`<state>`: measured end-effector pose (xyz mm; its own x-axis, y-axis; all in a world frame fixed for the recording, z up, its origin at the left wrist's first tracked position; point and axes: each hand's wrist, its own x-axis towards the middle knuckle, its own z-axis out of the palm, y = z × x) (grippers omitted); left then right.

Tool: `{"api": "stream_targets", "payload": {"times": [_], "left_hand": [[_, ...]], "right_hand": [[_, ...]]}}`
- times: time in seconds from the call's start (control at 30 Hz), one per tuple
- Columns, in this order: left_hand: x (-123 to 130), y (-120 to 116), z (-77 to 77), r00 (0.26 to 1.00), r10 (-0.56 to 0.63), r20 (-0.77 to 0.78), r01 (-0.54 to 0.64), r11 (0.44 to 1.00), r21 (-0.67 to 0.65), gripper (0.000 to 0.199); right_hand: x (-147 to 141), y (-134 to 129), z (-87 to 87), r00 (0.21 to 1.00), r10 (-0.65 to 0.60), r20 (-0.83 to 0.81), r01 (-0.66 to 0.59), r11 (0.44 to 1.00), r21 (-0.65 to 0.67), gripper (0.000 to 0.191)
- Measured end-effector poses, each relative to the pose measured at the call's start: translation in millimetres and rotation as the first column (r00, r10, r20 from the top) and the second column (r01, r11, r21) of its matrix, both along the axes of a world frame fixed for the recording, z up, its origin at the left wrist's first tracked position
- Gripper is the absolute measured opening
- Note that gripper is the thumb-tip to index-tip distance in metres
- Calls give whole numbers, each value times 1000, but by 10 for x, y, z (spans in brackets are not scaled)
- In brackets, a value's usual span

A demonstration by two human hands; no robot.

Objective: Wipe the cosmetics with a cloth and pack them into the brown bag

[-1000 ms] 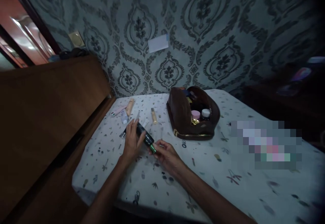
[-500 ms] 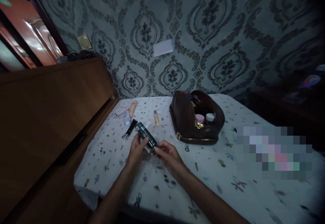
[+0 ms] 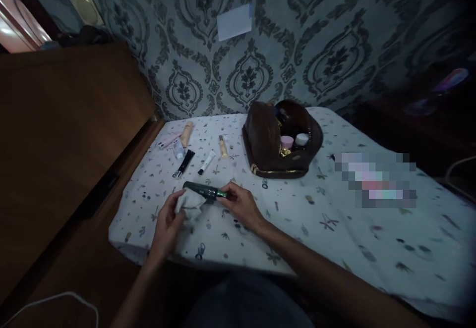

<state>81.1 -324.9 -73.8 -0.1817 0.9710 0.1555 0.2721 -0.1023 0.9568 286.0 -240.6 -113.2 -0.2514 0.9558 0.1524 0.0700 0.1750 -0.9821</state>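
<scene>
A dark green cosmetic tube (image 3: 201,189) with a shiny green cap lies level above the printed cloth. My right hand (image 3: 242,206) pinches it by the cap end. My left hand (image 3: 167,224) is closed on a crumpled white wipe (image 3: 190,203), which is against the tube's lower side. Just beyond the hands rest a black tube (image 3: 186,163) and a small white tube with a black cap (image 3: 207,162). The brown cosmetic bag (image 3: 277,162) stands unzipped to the right, with a pink-lidded jar (image 3: 286,142) and a white-lidded jar (image 3: 302,139) inside.
Farther back lie a yellowish tube (image 3: 222,147), a peach tube (image 3: 187,134), a pale tube (image 3: 178,148) and a pink tube (image 3: 169,140). A wooden board (image 3: 74,115) borders the left. A blurred-out object (image 3: 375,177) sits on the right.
The green tube has turned more level, its cap now toward my right hand. My left hand has moved off it to the left and now holds the white wipe. The view has tilted down.
</scene>
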Motion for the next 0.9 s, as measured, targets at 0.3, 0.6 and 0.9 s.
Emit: {"api": "stream_targets", "payload": {"times": [0.3,0.6,0.9], "left_hand": [[600,218,-277,509,-24,-861,434,871,232,54],[79,397,-104,322,164,-933,149,964,221,34],[-9,432,53,291,181,-940,144,963,230,26]], "right_hand": [[169,-18,-50,938,-3,347,-112,944,311,5],[161,-8,-81,935,27,352,-127,956,265,18],[179,-27,-48,924,71,377,-190,938,289,15]]}}
